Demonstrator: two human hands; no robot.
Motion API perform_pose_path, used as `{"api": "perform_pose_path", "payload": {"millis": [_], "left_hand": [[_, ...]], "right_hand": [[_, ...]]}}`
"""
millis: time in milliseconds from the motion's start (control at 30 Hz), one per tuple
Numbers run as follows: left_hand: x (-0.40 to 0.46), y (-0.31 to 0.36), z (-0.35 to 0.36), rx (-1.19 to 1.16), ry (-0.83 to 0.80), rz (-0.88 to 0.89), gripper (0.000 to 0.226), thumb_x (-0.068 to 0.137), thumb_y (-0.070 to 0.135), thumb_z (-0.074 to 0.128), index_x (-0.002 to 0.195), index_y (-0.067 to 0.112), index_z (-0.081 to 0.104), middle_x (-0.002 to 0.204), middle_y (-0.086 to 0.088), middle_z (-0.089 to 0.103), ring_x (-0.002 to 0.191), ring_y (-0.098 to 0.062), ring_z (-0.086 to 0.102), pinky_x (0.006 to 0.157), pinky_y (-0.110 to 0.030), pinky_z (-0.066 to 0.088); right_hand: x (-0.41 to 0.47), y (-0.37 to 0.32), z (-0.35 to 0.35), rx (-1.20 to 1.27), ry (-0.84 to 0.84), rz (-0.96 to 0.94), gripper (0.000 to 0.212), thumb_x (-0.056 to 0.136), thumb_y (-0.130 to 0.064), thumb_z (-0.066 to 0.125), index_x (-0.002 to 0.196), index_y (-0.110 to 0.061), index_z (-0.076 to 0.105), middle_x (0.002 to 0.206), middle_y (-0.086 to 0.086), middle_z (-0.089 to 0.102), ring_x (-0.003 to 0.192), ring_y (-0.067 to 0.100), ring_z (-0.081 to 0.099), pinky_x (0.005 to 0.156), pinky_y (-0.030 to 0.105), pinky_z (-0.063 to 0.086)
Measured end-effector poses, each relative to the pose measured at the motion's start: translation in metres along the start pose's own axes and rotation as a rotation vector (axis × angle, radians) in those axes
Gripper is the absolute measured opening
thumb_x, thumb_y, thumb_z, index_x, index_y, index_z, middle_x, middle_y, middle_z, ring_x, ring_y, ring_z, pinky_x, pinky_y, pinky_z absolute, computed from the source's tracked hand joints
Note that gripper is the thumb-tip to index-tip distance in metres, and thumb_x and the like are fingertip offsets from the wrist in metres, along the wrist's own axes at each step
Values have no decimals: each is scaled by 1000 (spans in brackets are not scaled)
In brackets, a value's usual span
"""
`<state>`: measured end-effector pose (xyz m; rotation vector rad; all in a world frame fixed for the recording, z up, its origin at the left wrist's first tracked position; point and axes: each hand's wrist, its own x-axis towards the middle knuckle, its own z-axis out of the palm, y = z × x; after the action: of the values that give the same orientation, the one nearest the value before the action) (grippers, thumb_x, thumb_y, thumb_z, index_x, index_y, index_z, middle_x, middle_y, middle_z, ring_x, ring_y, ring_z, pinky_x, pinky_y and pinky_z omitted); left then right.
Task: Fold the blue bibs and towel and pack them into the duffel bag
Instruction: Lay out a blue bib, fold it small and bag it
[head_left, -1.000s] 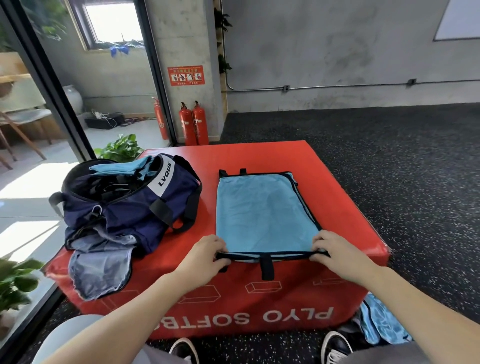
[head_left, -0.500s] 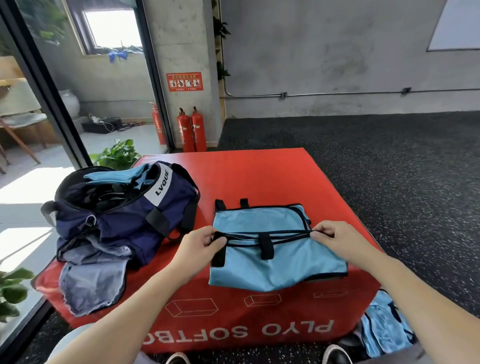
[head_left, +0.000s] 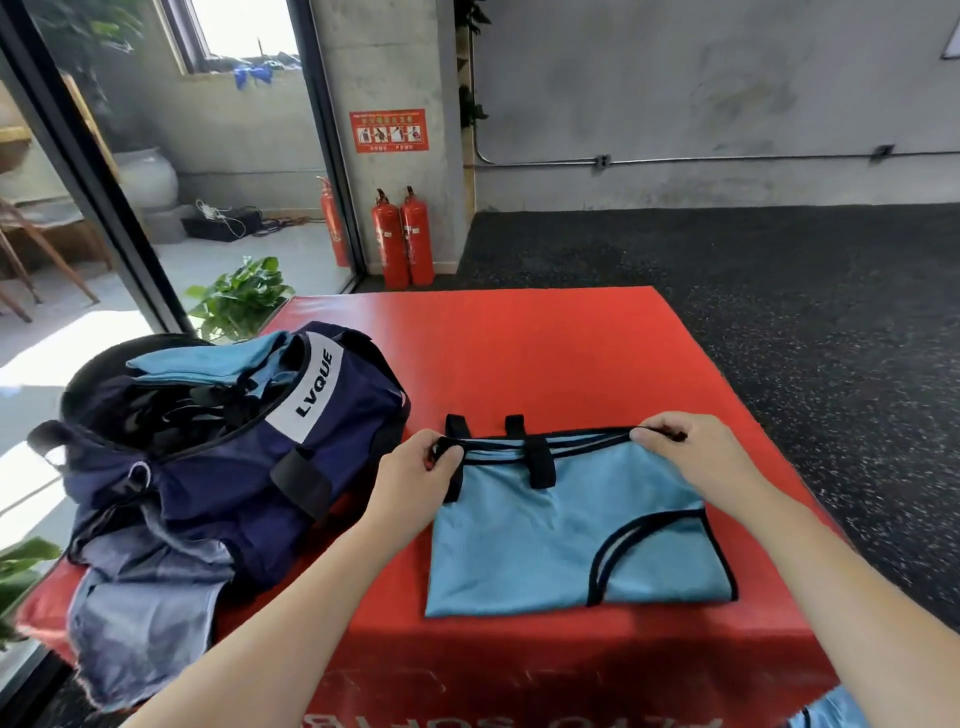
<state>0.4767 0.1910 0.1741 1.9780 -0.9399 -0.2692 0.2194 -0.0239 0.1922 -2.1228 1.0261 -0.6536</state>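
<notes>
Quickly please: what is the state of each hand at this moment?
Left hand: closed, pinching the black-trimmed left corner of the blue bib.
Right hand: closed, pinching the bib's right corner.

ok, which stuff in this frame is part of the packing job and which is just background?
In the job:
- blue bib, pinched by left hand and right hand
- duffel bag, open, blue cloth in its mouth

Just lying about:
- fire extinguishers
- potted plant
- grey cloth by the bag
</notes>
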Motion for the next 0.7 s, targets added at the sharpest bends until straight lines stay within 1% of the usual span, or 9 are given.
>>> {"api": "perform_pose_path", "payload": {"millis": [100,200,267,333,400,500,567,600,700], "left_hand": [[17,-7,9,22,-14,-36,35,95,28,63,64,28,46,51,19,51,53,0,45,53,-18,35],[30,-17,17,52,-25,-62,22,93,32,67,72,31,60,61,16,61,59,-1,53,57,-19,39],[37,-22,21,80,-26,-81,7,91,33,70,85,31,69,74,9,67,71,-6,62,66,-23,49],[41,-27,26,93,-16,-85,5,89,29,72,93,26,73,79,6,67,79,-13,63,76,-29,51],[44,-30,30,159,4,-56,10,88,28,74,97,22,73,81,4,62,80,-12,58,74,-25,44],[45,-33,32,200,45,-45,16,86,28,76,98,22,67,85,3,54,79,-6,51,68,-12,34],[44,-32,32,209,63,-36,20,86,29,76,99,23,63,89,6,50,78,-4,51,68,-6,35],[42,-30,32,207,70,-29,20,87,29,76,101,23,62,91,8,49,78,-4,52,67,-6,36],[37,-25,31,185,69,-11,23,90,34,72,109,23,63,96,12,49,80,-5,56,69,-14,39]], "right_hand": [[20,2,10,-102,-58,23,10,91,-39,71,87,-30,75,79,-15,71,77,5,63,65,17,41],[32,11,18,-210,-92,27,10,92,-42,69,85,-35,72,80,-18,69,76,0,60,62,13,38],[37,20,23,-270,-122,57,9,92,-44,68,85,-38,70,88,-16,69,81,4,62,67,21,43],[39,25,28,-383,-143,95,7,92,-45,67,89,-38,68,95,-13,66,91,12,60,80,35,48],[40,24,33,-524,-117,106,10,92,-46,67,96,-36,67,99,-10,60,103,20,55,92,43,43],[38,12,44,-642,-53,13,21,94,-42,65,112,-32,64,111,-7,56,113,21,47,96,43,35],[34,-2,55,-576,-42,-80,22,96,-40,63,115,-30,64,112,-9,59,110,17,51,92,37,37],[31,-10,60,-476,-56,-91,21,96,-40,63,113,-29,65,108,-11,62,104,13,55,88,32,39],[24,-25,79,-174,-171,-12,26,96,-48,61,111,-28,66,97,-14,67,91,5,62,79,25,48]]}}
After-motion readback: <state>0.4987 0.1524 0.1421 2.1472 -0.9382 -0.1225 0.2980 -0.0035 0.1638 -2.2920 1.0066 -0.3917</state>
